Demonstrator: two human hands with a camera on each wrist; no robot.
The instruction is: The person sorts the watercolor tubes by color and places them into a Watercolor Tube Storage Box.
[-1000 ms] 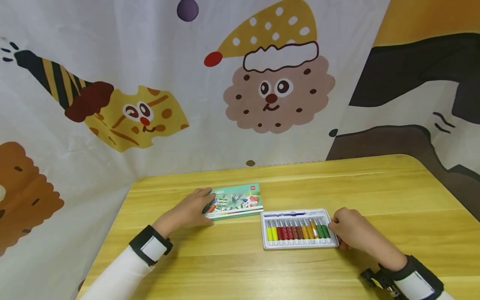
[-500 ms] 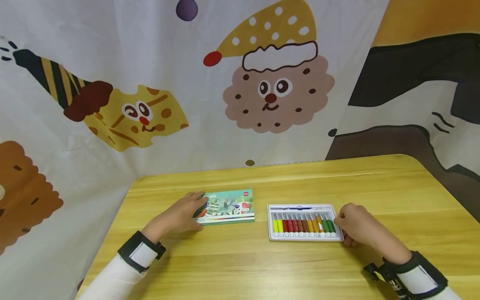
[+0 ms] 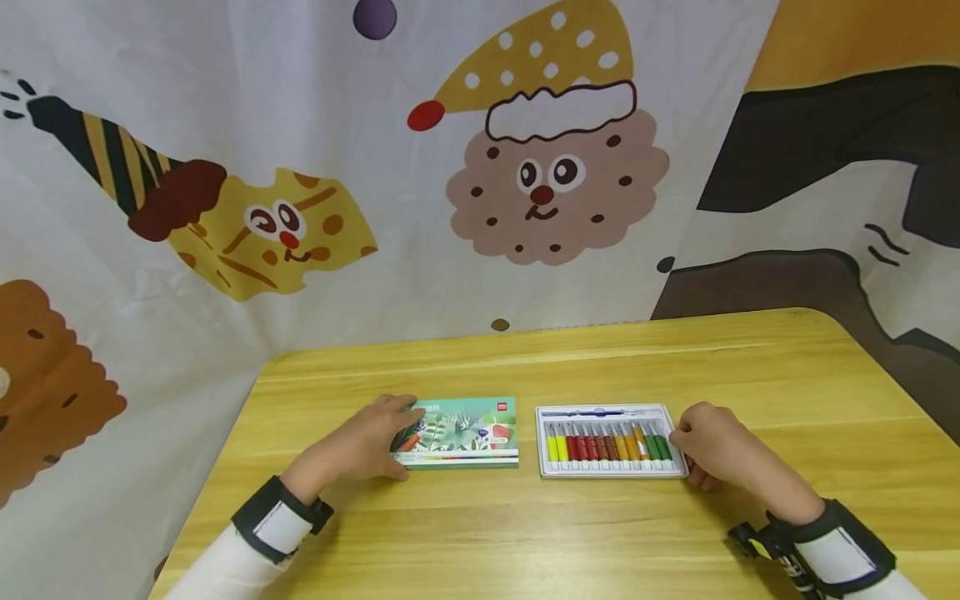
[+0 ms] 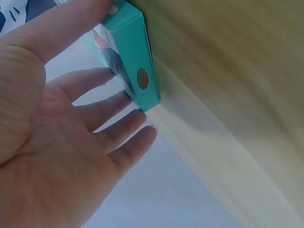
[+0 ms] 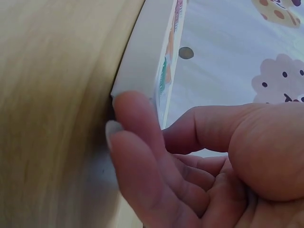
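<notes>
In the head view a green flower-printed paint box (image 3: 463,432) lies flat at the middle-left of the table. My left hand (image 3: 360,443) holds its left end, thumb on the near edge and fingers at the far edge. The left wrist view shows the box's teal end face (image 4: 134,52) with a round hole, between thumb and spread fingers. To the right lies a white tray (image 3: 611,475) of paint tubes (image 3: 606,446) in yellow, red, brown, orange and green, with a thin brush (image 3: 585,412) along its far side. My right hand (image 3: 720,454) pinches the tray's right end, fingers curled.
Both things rest on a yellow wood-grain table (image 3: 480,533), side by side with a narrow gap between them. Behind the table hangs a pale cloth (image 3: 405,183) printed with cartoon food figures.
The box has moved left, then towards me and slightly right, with my left hand. My right hand and the tray have shifted a little right and away from me.
</notes>
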